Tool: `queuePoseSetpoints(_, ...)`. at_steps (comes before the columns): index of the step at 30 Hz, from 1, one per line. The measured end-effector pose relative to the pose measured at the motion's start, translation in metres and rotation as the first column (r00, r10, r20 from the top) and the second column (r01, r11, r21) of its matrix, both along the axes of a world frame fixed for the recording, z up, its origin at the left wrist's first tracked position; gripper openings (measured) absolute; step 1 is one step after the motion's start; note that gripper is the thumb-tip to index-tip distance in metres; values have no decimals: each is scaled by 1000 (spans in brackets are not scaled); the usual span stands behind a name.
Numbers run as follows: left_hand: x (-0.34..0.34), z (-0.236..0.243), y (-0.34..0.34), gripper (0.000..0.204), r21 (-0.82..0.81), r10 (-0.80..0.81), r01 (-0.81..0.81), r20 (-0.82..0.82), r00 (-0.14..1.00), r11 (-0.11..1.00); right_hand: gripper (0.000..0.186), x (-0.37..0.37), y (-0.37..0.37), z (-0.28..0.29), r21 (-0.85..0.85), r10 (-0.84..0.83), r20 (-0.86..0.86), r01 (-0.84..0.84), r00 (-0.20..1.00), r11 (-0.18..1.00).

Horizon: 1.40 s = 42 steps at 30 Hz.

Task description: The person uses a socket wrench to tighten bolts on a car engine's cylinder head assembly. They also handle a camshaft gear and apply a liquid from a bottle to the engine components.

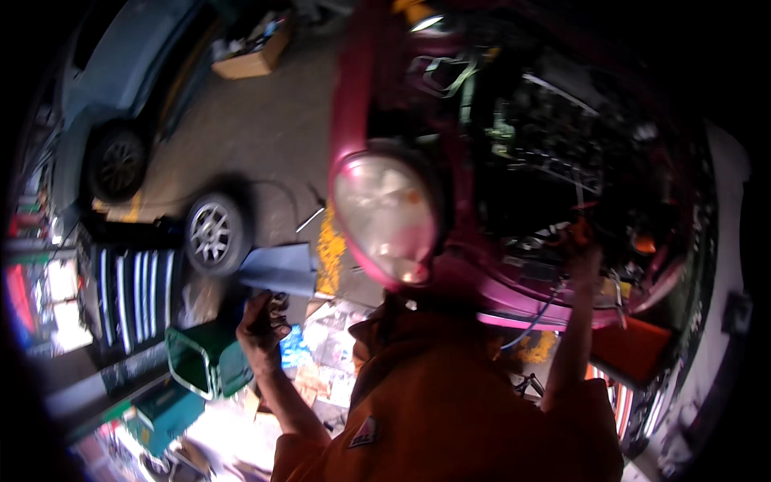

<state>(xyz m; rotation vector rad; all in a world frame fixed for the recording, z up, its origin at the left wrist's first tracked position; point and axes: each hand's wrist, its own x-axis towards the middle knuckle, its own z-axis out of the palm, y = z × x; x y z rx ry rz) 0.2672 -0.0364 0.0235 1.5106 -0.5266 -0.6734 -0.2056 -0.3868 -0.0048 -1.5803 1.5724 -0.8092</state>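
My left hand [259, 331] is held out low to the left, away from the car. Its fingers are closed round a small dark metal part [279, 309], whose exact kind I cannot make out. My right arm reaches into the open engine bay [554, 201] of a magenta car, and my right hand [585, 251] is down by its front part. The fingers there are dark and smeared, so their grip does not show. A blue hose or cable [540, 315] hangs over the front edge near my right forearm. To the left of the bay is the car's cloudy headlight [384, 213].
A loose wheel [215, 233] stands beside a black rack with pale bars [136, 293]. Below it are a green bin [193, 357] and a teal box [167, 414]. A cardboard box [249, 60] lies farther back, near a second car [120, 64]. A work lamp [426, 20] shines at the top.
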Motion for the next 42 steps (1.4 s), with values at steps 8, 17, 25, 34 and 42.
queuePoseSetpoints(8,-7,-130,25,34,719,-449,-353,666,595,598,37,-5,2,-9,127,51,13,-52,999,991)
queuePoseSetpoints(17,-34,-87,14,50,699,-233,-192,465,854,689,41,-17,1,-39,-122,142,-251,-177,958,977)
queuePoseSetpoints(25,-48,-41,-13,35,367,27,-85,158,987,926,51,-13,-5,-56,-19,177,-426,-205,887,979)
queuePoseSetpoints(34,-67,21,-58,23,419,-117,-76,416,902,905,50,-21,-10,-64,18,214,-298,-219,930,976)
queuePoseSetpoints(42,-75,22,-62,21,407,-143,-31,391,909,913,57,-12,-9,-56,28,187,-460,-196,868,980)
